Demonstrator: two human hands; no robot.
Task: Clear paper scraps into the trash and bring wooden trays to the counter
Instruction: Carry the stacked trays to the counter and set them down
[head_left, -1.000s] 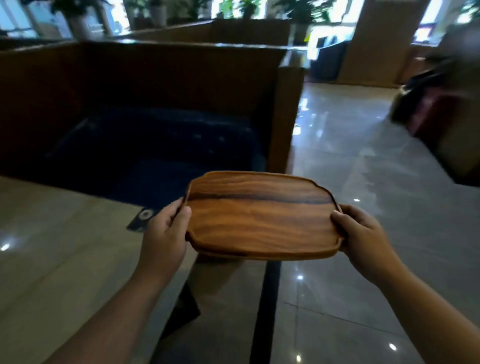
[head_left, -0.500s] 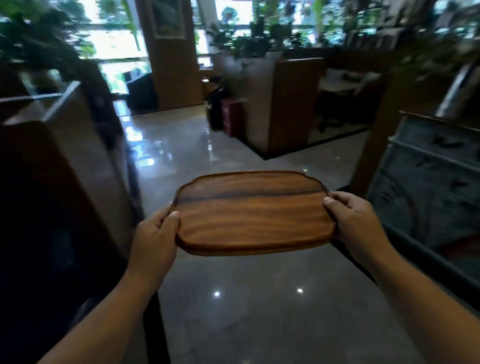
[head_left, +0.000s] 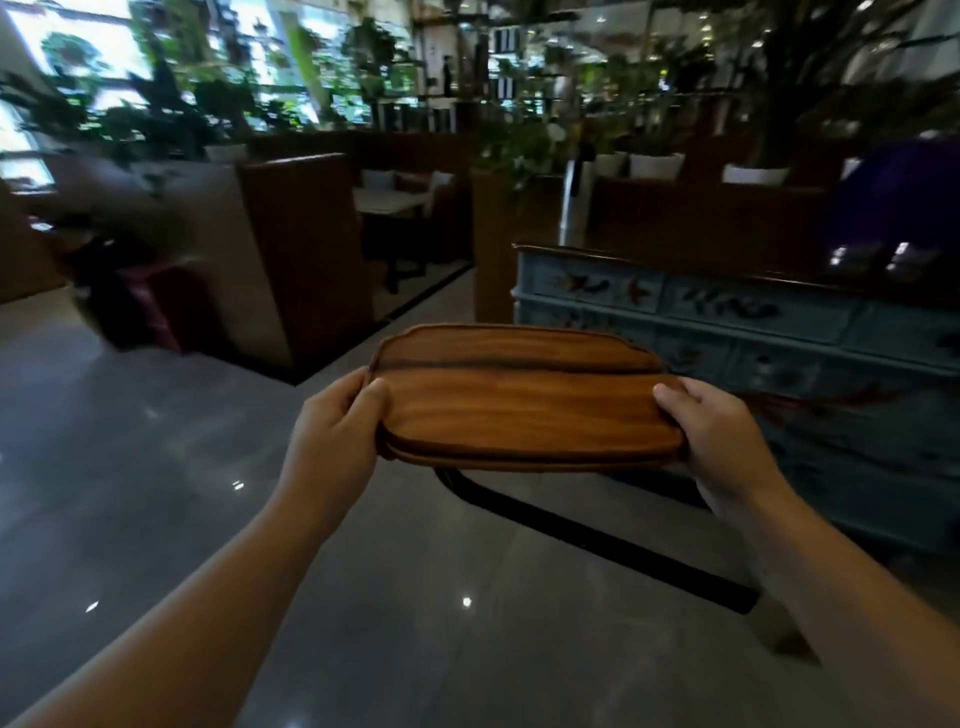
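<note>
Wooden trays (head_left: 524, 400) — stacked, carried level above the floor (head_left: 208, 467) — stay clamped at each end by left hand (head_left: 340, 421) and right hand (head_left: 719, 431), now just beside the blue painted cabinet (head_left: 779, 332) that has swung into view — delivery looks near.

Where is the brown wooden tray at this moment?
In the head view the brown wooden tray is centre frame, held above the grey floor between the left hand and right hand, near the painted blue cabinet.

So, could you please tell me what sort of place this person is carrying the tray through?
Most likely a restaurant or café dining area: a wooden booth partition beside a set table, potted plants, and a painted blue sideboard.
</note>
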